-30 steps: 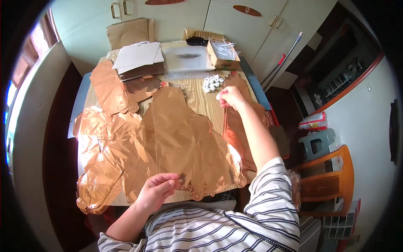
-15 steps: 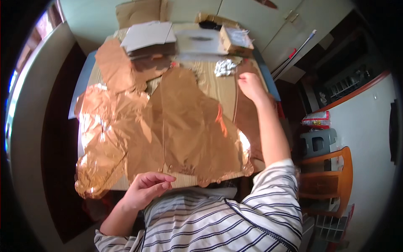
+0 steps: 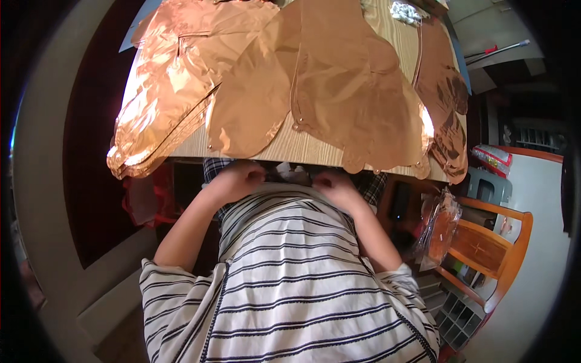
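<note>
Both hands are down at my lap, in shadow just below the table's near edge. My left hand has its fingers curled in by the hem of the striped shirt. Across from it, my right hand is curled too, its fingertips hard to see. Whatever either hand holds is hidden. Small white pieces show between the hands, too dim to name. On the table above lie flat copper-coloured foil shapes, like uninflated foil balloons: a shiny one at left, a large smoother one in the middle, another at right.
The foil overhangs the wooden table's near edge in places. A white crumpled pile sits at the far right. Beside me on the right are a wooden chair and clear plastic packaging. A red bag hangs under the table at left.
My right hand has come back from the far right of the table to my lap. My left hand has moved from the table's edge to below it. The view has tilted down.
</note>
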`<state>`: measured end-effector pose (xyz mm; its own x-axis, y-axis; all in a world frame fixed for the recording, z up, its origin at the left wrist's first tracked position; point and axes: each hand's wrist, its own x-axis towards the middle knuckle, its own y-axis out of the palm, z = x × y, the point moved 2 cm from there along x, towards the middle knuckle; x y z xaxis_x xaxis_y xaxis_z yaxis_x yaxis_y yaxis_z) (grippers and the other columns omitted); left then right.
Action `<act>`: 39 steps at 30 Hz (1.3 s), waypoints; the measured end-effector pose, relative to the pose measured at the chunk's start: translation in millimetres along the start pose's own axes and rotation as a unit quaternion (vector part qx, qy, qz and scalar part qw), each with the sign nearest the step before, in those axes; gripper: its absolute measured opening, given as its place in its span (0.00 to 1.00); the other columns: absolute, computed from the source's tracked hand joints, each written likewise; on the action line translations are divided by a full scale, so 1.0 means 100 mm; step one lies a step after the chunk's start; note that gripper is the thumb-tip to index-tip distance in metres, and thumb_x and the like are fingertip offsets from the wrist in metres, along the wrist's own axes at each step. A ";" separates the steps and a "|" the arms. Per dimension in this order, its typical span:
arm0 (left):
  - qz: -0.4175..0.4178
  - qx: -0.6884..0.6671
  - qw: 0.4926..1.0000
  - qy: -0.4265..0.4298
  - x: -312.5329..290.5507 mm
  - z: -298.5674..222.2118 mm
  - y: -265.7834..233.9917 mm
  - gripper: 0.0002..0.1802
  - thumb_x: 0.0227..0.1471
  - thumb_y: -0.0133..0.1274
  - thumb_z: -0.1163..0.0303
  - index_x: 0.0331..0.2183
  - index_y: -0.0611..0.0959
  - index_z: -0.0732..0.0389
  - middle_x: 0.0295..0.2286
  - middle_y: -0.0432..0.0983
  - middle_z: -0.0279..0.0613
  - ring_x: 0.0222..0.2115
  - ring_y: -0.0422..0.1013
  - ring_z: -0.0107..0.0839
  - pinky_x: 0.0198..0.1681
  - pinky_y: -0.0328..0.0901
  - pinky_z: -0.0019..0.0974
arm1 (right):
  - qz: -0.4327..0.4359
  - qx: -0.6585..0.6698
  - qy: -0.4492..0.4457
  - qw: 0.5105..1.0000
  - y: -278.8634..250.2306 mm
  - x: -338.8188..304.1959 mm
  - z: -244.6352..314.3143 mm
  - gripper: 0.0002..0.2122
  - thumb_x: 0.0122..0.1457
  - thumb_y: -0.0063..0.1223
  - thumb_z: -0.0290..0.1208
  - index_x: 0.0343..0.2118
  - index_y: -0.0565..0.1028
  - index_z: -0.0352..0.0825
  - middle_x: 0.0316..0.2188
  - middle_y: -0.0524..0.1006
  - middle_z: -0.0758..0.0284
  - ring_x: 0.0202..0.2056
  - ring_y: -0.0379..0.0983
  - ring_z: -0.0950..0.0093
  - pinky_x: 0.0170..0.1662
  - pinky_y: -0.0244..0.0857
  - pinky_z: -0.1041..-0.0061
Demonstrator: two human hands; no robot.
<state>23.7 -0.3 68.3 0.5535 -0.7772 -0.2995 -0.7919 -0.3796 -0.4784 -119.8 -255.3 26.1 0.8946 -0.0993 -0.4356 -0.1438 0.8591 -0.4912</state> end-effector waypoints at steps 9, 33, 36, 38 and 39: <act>0.089 0.014 0.995 -0.035 0.19 0.48 0.37 0.13 0.47 0.57 0.64 0.33 0.84 0.62 0.29 0.80 0.48 0.31 0.77 0.39 0.37 0.70 0.37 | 0.224 -0.043 -0.095 0.969 0.53 0.63 -0.11 0.14 0.53 0.58 0.39 0.35 0.79 0.33 0.32 0.80 0.63 0.36 0.76 0.72 0.42 0.68 0.72; 0.052 0.025 0.993 0.102 0.17 -0.08 0.21 0.09 0.49 0.58 0.69 0.33 0.84 0.64 0.29 0.79 0.49 0.31 0.76 0.42 0.35 0.69 0.39 | 0.050 0.062 -0.095 0.992 0.31 0.31 0.50 0.08 0.57 0.54 0.31 0.32 0.78 0.32 0.28 0.79 0.64 0.33 0.74 0.75 0.39 0.67 0.75; 0.032 0.083 0.984 0.156 -0.06 -0.60 0.08 0.06 0.47 0.57 0.72 0.31 0.84 0.61 0.29 0.77 0.46 0.32 0.74 0.46 0.33 0.67 0.42 | 0.107 0.298 -0.118 0.941 0.29 -0.04 0.65 0.10 0.63 0.49 0.33 0.42 0.72 0.31 0.36 0.76 0.69 0.39 0.70 0.78 0.45 0.64 0.77; 0.010 0.111 0.963 0.246 -0.20 -0.89 -0.04 0.08 0.44 0.58 0.75 0.31 0.84 0.60 0.30 0.77 0.43 0.33 0.74 0.44 0.34 0.67 0.43 | 0.158 0.433 -0.117 0.880 0.28 -0.24 0.84 0.16 0.67 0.43 0.35 0.52 0.66 0.31 0.46 0.71 0.68 0.47 0.66 0.79 0.51 0.60 0.78; 0.003 0.107 0.949 0.297 -0.27 -1.06 -0.10 0.09 0.43 0.59 0.76 0.32 0.83 0.60 0.30 0.77 0.42 0.33 0.73 0.42 0.35 0.67 0.43 | 0.164 0.473 -0.149 0.853 0.18 -0.37 1.09 0.19 0.69 0.38 0.37 0.57 0.62 0.31 0.51 0.68 0.68 0.51 0.63 0.81 0.54 0.57 0.79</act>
<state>-10.4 -28.2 168.6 0.2557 -0.9490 0.1846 -0.6887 -0.3128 -0.6541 -109.6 -181.6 115.2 0.9601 0.2353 -0.1514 -0.1280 0.8505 0.5102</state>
